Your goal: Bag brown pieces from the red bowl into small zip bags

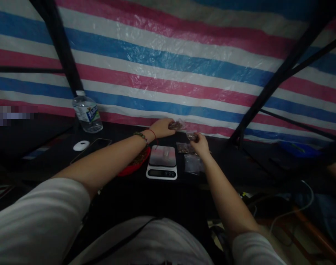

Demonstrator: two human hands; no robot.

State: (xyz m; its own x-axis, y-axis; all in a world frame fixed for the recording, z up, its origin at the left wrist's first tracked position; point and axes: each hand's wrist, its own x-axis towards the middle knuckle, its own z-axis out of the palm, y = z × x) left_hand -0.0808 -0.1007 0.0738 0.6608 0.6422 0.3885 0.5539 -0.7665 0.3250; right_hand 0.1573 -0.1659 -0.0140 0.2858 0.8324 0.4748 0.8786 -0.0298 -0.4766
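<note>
At the back of the dark table, my left hand [161, 127] is closed on a small clear plastic bag [177, 125] with brownish contents. To its right, my right hand [201, 145] pinches another small clear bag [192, 136]. Under and beside that hand lies a bag of brown bits [184, 148], with a flat clear bag [192, 164] in front of it. A white digital kitchen scale [161, 173] stands between my arms; its display is too dark to read. The red bowl [129, 170] of brownish-green pieces is partly hidden by my left forearm.
A clear plastic bottle [88, 114] stands at the left, near a white round object [81, 145] and a phone [95, 147]. Black frame posts [256, 97] rise on both sides before a striped plastic sheet [168, 66]. A blue tray [299, 149] is at the right.
</note>
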